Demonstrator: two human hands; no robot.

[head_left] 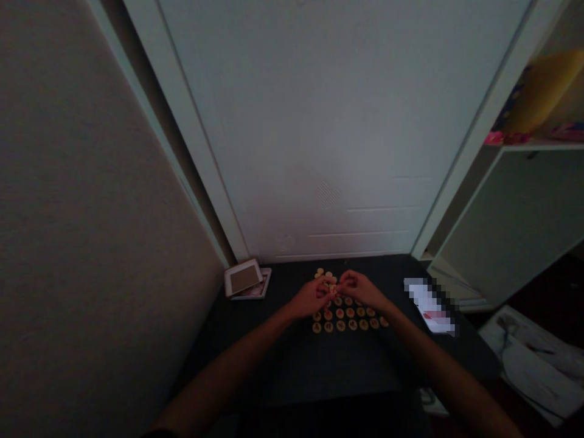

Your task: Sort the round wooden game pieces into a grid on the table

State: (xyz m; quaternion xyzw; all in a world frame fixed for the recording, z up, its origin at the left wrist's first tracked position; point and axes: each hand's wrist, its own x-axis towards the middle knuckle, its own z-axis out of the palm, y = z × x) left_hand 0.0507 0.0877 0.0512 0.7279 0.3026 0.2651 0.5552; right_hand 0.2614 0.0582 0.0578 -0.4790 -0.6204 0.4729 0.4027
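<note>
Over the dark table, my left hand (310,299) and my right hand (359,288) come together at the fingertips. Between them is a round wooden Chinese chess piece (333,290) with red marking, pinched by the fingers of both. Beneath and in front of the hands, similar pieces lie flat in rows, such as one in the nearest row (340,326) and one with a red mark (350,312). Part of the upper rows is hidden by my hands. Just beyond my left fingers lies a loose group of pale discs (320,271).
Two stacked shallow box parts (266,291) lie at the table's back left. A white item, partly pixelated (433,307), lies on the right. A white panelled door (328,134) stands behind the dark table (283,371). Shelving (538,149) is at the right.
</note>
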